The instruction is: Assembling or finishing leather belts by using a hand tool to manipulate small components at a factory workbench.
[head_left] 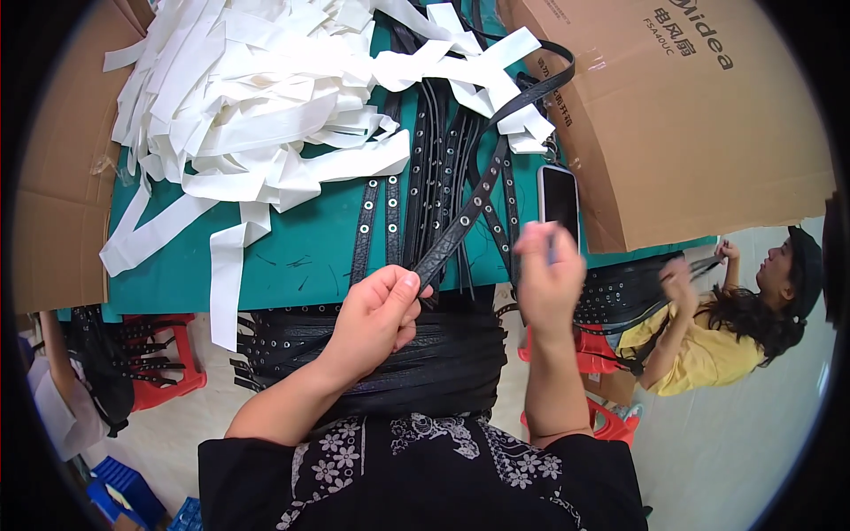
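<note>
A black strap with silver eyelets (pixel 469 212) runs up and away across the table. Its near end is pinched between the thumb and fingers of my left hand (pixel 379 310), just over the table's front edge. To the right, my right hand (pixel 551 276) is raised and smeared by motion. Its fingers look curled, with a small dark object between them that is too blurred to name. Beyond that hand lies a phone (pixel 558 196) with a dark screen. Several more eyeletted straps (pixel 429 168) lie lengthwise on the green tabletop (pixel 301 257).
White fabric strips (pixel 248 106) form a large pile at the far left. Cardboard boxes (pixel 691 150) flank the table. A thick bundle of black straps (pixel 416 372) lies across my lap. At the right, a person in yellow (pixel 699 345) handles straps; red stools (pixel 181 363) stand around.
</note>
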Tool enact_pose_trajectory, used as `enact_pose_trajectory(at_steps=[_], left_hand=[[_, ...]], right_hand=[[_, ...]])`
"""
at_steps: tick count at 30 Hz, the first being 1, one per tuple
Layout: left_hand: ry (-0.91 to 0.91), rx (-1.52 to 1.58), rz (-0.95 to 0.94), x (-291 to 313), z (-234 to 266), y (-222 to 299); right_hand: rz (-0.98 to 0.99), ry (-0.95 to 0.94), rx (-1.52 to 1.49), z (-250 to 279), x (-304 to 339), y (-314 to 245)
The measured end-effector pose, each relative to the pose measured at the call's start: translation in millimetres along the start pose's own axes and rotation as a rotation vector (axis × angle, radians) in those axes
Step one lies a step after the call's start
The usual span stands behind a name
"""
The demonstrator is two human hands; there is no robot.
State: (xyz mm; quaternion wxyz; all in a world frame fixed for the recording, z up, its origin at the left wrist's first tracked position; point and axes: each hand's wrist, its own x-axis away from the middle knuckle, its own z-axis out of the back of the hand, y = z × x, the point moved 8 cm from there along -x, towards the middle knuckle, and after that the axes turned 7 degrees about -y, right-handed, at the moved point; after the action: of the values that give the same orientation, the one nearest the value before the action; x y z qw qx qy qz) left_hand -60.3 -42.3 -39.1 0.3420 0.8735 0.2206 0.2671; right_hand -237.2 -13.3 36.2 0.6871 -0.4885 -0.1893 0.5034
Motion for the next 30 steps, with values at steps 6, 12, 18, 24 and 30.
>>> enact_pose_trajectory(at_steps=[6, 12, 18, 24, 30], left_hand=[[-0.010, 0.057, 0.077, 1, -2, -2], [0.009, 0.032, 0.049, 1, -3, 0], [0.022, -0.007, 0.027, 3, 0, 2], [0.014, -0.017, 0.015, 4, -1, 3], [0.013, -0.016, 0.024, 3, 0, 3]], right_hand=[[-0.037, -0.119, 0.190, 7, 4, -3], [0.190, -0.412, 0.613, -31, 22, -24], [0.218, -0.437, 0.591, -39, 20, -22], [0.272, -0.402, 0.627, -42, 20, -27], [0.331, -0.393, 0.679, -43, 18, -31]])
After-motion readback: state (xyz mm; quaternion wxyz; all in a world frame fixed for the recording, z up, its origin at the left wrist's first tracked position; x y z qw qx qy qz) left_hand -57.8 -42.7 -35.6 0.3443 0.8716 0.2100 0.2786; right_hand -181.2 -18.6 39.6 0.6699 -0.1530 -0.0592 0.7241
